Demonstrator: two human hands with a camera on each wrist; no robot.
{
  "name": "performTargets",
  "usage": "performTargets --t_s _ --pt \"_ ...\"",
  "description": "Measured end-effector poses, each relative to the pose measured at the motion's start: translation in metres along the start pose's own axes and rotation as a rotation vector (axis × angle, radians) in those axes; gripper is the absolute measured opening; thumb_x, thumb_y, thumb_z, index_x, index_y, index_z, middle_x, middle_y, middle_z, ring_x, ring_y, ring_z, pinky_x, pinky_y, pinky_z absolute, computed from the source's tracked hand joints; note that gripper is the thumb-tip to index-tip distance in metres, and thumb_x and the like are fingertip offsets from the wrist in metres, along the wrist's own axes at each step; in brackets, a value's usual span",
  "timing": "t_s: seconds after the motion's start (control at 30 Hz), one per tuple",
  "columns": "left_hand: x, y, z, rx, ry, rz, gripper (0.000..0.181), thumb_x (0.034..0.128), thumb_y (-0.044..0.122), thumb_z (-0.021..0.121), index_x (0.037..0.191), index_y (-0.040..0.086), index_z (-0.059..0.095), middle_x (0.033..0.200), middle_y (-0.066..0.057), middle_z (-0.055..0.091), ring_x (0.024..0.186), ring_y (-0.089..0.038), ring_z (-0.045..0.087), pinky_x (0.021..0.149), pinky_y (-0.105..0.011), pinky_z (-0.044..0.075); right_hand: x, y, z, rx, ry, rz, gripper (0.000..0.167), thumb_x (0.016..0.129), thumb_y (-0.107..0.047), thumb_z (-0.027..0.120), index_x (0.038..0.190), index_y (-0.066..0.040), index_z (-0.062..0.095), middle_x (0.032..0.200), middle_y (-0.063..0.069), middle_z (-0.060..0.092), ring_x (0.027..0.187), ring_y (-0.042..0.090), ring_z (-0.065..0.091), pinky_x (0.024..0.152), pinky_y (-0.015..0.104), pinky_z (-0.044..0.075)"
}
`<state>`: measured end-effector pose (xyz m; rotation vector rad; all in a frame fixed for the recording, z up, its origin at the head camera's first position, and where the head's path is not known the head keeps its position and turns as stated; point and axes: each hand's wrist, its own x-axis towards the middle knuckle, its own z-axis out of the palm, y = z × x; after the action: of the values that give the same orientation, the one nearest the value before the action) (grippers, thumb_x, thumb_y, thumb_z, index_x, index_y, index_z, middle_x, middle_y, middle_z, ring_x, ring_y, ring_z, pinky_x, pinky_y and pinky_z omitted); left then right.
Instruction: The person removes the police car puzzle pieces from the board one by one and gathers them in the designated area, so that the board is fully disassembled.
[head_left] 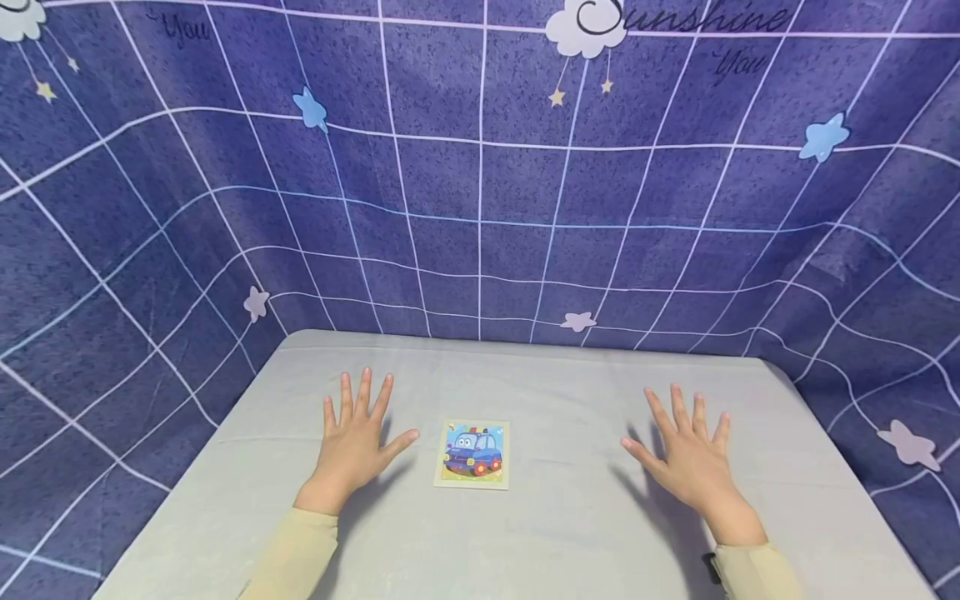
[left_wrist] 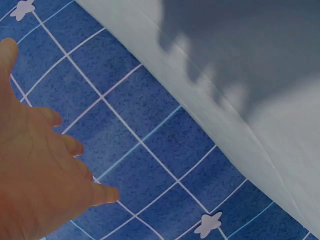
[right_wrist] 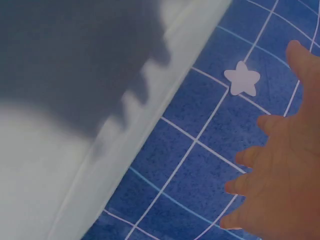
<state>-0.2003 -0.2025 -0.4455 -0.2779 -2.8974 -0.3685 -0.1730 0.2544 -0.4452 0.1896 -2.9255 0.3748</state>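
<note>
A small square picture puzzle or tile (head_left: pixel 473 455) with a pale border lies flat on the table, showing a blue cartoon police car. To its left, my left hand (head_left: pixel 354 446) hovers with fingers spread and holds nothing. My right hand (head_left: pixel 690 458) is farther off on the other side, its fingers also spread and nothing in it. Both hands cast shadows on the cloth. In the left wrist view the left hand (left_wrist: pixel 45 170) shows at the left edge; the right wrist view has the right hand (right_wrist: pixel 280 170) at its right edge.
A light grey cloth covers the table (head_left: pixel 570 533). Behind it and at both sides hangs a dark blue curtain (head_left: pixel 442 183) with white grid lines, stars and clouds. A dark band (head_left: pixel 711 568) shows at the right sleeve.
</note>
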Motion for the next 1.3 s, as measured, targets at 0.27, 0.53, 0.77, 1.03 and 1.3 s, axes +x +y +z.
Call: performTargets --t_s 0.27,0.53,0.77,1.03,1.3 --pt "0.0 0.002 -0.001 -0.004 0.004 0.015 0.09 0.0887 0.062 0.052 0.155 0.014 0.017 0.16 -0.019 0.0 0.143 -0.041 -0.016 0.112 -0.061 -0.013 0.01 -0.01 -0.003 0.027 0.014 -0.029 0.085 0.091 -0.063 0.046 0.156 -0.023 0.009 0.159 0.023 0.004 0.142 0.049 -0.007 0.104 0.065 -0.023" --pt "-0.001 0.007 -0.003 -0.05 0.05 0.051 0.083 0.0904 0.051 0.058 0.154 0.012 0.021 0.159 -0.021 0.005 0.144 -0.043 -0.01 0.115 -0.059 -0.005 0.022 -0.025 -0.003 0.062 0.027 -0.073 0.083 0.091 -0.062 0.047 0.156 -0.022 0.013 0.159 0.022 0.008 0.143 0.049 -0.002 0.107 0.069 -0.013" --pt "0.0 0.009 -0.003 -0.069 0.068 0.087 0.078 0.0929 0.046 0.057 0.154 0.013 0.022 0.158 -0.021 0.011 0.145 -0.039 -0.005 0.118 -0.054 0.0 0.034 -0.039 -0.003 0.123 0.085 -0.156 0.075 0.093 -0.053 0.052 0.154 -0.019 0.024 0.158 0.019 0.019 0.143 0.048 0.009 0.111 0.068 -0.004" --pt "-0.005 0.016 -0.003 -0.147 0.088 0.148 0.072 0.0928 0.038 0.06 0.152 0.012 0.029 0.156 -0.019 0.022 0.145 -0.041 0.009 0.117 -0.053 0.013 0.044 -0.058 0.0 0.204 0.146 -0.241 0.067 0.094 -0.045 0.055 0.15 -0.015 0.034 0.152 0.017 0.034 0.14 0.043 0.026 0.112 0.064 0.012" --pt "-0.01 0.026 0.001 -0.259 0.085 0.217 0.065 0.0932 0.033 0.062 0.149 0.011 0.036 0.154 -0.014 0.031 0.143 -0.036 0.023 0.113 -0.053 0.025 0.059 -0.078 0.007 0.404 0.173 -0.343 0.056 0.096 -0.03 0.058 0.145 -0.007 0.042 0.147 0.015 0.043 0.135 0.037 0.038 0.111 0.057 0.026"
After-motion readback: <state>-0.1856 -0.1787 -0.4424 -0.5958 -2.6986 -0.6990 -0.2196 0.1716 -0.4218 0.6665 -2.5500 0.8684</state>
